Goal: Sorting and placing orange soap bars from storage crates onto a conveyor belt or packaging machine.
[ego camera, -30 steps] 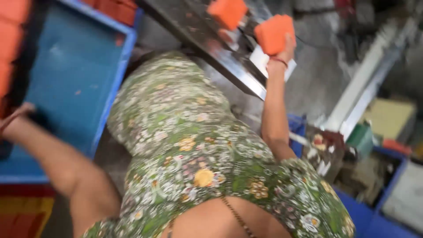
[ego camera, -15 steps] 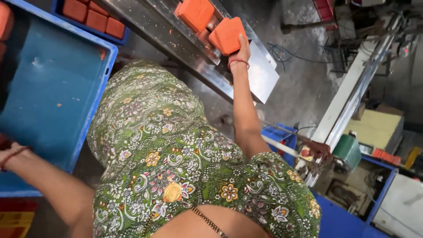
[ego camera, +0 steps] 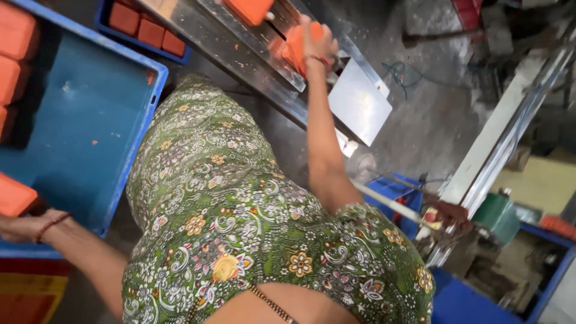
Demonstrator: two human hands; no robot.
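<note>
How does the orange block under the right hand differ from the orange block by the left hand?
The orange block under the right hand lies on the sloped metal chute; the orange block by the left hand lies in the big blue crate. The right hand covers much of the first block; the left hand sits just below the second, contact unclear. Both look alike: orange and rectangular.

Blue crate left of the metal chute; flat steel plate at its lower end; green can further right.
</note>
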